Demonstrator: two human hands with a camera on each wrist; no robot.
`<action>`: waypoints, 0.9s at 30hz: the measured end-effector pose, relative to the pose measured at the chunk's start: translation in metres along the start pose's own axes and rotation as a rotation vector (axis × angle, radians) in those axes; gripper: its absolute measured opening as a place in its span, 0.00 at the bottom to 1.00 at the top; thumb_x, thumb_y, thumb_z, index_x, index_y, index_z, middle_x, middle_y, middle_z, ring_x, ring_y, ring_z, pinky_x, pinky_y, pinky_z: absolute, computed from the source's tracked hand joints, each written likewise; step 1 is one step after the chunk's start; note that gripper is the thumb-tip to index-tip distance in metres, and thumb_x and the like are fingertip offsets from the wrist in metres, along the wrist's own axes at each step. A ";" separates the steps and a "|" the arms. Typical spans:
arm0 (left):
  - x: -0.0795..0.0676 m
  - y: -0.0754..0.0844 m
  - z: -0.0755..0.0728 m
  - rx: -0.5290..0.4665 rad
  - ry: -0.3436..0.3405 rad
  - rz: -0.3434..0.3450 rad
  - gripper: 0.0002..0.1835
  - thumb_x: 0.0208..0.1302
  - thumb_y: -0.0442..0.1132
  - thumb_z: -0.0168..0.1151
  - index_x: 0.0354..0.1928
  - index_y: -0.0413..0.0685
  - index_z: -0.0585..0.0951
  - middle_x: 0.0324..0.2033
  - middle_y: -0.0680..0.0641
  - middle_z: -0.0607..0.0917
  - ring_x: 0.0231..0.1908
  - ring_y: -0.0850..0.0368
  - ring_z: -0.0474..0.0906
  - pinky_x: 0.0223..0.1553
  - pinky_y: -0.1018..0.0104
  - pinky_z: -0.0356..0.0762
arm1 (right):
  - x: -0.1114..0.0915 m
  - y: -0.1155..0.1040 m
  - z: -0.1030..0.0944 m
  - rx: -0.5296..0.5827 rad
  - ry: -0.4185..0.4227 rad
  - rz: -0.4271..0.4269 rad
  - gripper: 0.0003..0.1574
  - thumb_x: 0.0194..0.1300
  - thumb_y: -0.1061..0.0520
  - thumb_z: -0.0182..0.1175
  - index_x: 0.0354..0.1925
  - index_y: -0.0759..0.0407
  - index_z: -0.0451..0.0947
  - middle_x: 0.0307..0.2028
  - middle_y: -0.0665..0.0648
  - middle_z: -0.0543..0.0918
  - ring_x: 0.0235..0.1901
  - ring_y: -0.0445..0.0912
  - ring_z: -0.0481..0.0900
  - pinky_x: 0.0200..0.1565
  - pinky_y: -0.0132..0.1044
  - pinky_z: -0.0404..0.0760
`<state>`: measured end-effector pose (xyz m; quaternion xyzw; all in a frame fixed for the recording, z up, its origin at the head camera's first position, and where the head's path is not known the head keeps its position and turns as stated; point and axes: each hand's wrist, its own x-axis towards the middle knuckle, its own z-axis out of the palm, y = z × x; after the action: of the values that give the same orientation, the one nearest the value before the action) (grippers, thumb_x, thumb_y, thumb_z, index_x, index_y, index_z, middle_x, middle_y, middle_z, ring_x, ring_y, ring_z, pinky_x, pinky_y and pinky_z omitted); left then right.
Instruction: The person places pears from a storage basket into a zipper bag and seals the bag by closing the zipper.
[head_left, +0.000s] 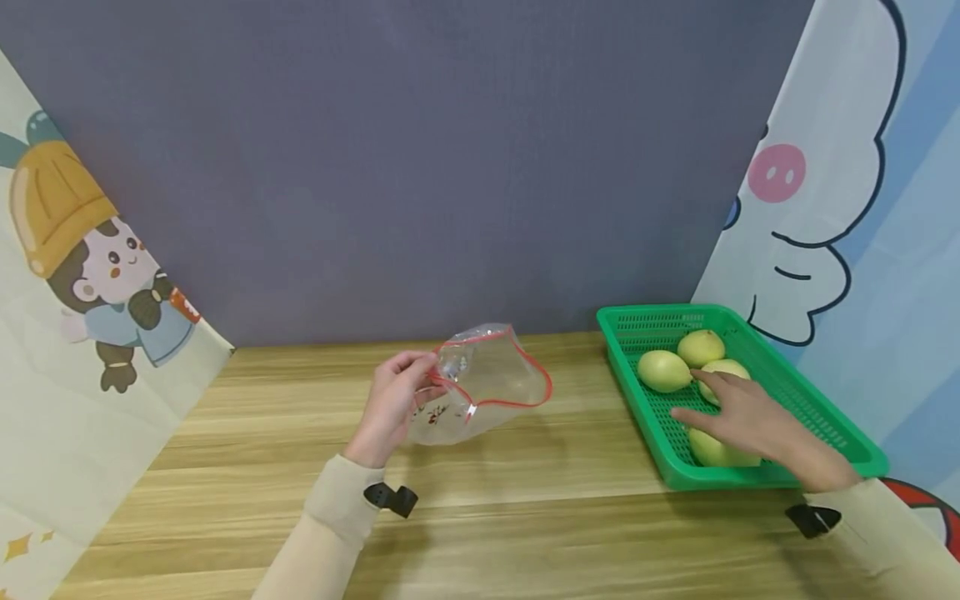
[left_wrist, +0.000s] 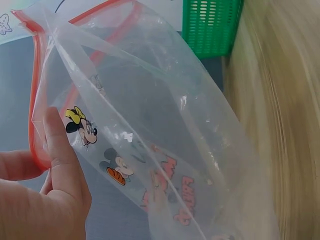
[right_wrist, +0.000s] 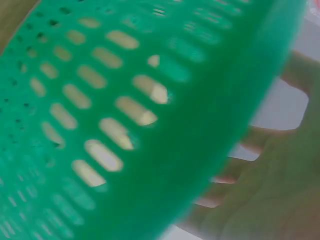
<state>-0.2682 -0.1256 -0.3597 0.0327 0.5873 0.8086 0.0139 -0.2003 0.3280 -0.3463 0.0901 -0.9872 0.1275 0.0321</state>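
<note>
In the head view my left hand (head_left: 393, 396) pinches the edge of a clear plastic zip bag (head_left: 480, 425), whose red-trimmed mouth gapes to the right. Cartoon mice and red lettering show on the bag (left_wrist: 195, 145) in the left wrist view, where thumb and fingers (left_wrist: 62, 155) hold its red strip. My right hand (head_left: 757, 417) reaches over a green plastic basket (head_left: 641, 417), fingers spread above pale yellow-green round fruits (head_left: 663, 371). Part of the nearest fruit (head_left: 716, 450) lies under that hand. The basket's slotted wall (right_wrist: 185, 135) covers much of the right wrist view.
The basket stands at the right of a wood-grain table (head_left: 247, 450). A grey-purple backdrop (head_left: 420, 167) rises behind the table. Cartoon-printed sheets (head_left: 45, 333) flank both sides. A black strap (head_left: 390, 498) with a small device sits on each wrist.
</note>
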 end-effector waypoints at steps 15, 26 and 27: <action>0.002 -0.002 0.000 0.002 -0.023 -0.002 0.11 0.73 0.32 0.60 0.49 0.28 0.78 0.32 0.45 0.81 0.31 0.55 0.82 0.38 0.62 0.89 | 0.002 0.021 0.014 0.022 -0.163 0.118 0.62 0.68 0.27 0.57 0.70 0.79 0.58 0.62 0.89 0.62 0.58 0.86 0.62 0.48 0.74 0.74; 0.005 -0.007 -0.001 0.030 -0.043 0.009 0.12 0.73 0.32 0.60 0.49 0.27 0.78 0.32 0.45 0.80 0.32 0.54 0.82 0.41 0.59 0.89 | 0.006 0.028 0.020 0.098 -0.250 0.101 0.54 0.70 0.35 0.59 0.66 0.83 0.61 0.61 0.84 0.70 0.57 0.80 0.69 0.50 0.69 0.77; 0.005 -0.008 -0.001 0.030 -0.043 0.008 0.11 0.73 0.32 0.60 0.49 0.27 0.78 0.33 0.45 0.80 0.32 0.54 0.82 0.41 0.59 0.89 | 0.006 0.029 0.019 0.104 -0.260 0.099 0.53 0.70 0.36 0.60 0.65 0.82 0.62 0.60 0.84 0.70 0.57 0.80 0.70 0.50 0.68 0.77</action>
<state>-0.2734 -0.1243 -0.3673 0.0527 0.5987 0.7989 0.0226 -0.2125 0.3491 -0.3716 0.0584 -0.9783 0.1671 -0.1073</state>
